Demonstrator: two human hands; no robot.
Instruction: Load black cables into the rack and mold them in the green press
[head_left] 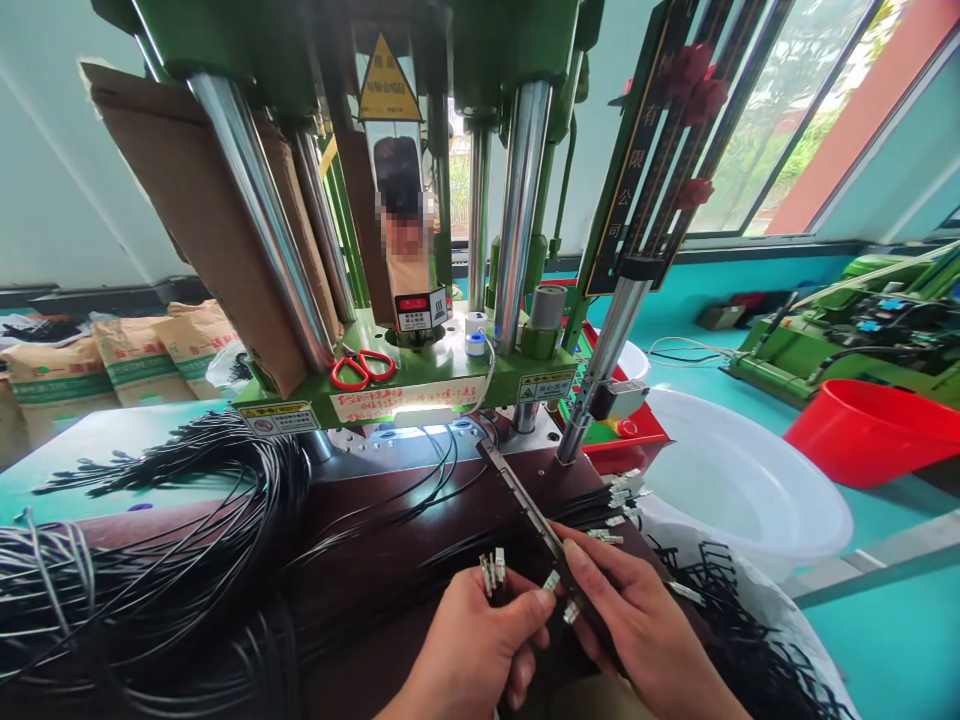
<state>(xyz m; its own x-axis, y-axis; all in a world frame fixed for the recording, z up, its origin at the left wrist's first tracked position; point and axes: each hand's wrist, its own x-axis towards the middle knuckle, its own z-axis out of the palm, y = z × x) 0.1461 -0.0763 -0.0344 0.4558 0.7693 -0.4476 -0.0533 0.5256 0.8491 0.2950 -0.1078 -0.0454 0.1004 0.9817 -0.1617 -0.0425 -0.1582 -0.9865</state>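
Cable connectors [493, 567] in a small cluster, lower centre of the frame; the left hand [487, 635] grasps them in its curled fingers, with another connector [552, 580] at the thumb tip, just beside a dark slotted bar [525, 504]. The right hand [637, 610] grips the bar's near end; the bar slants toward the frame's centre over the brown bench [345, 488]. Black cables [255, 530] lie looped at lower left. A green press [450, 355], bearing red-handled scissors [366, 377], stands at upper centre; a white tub [739, 490] occupies the right.
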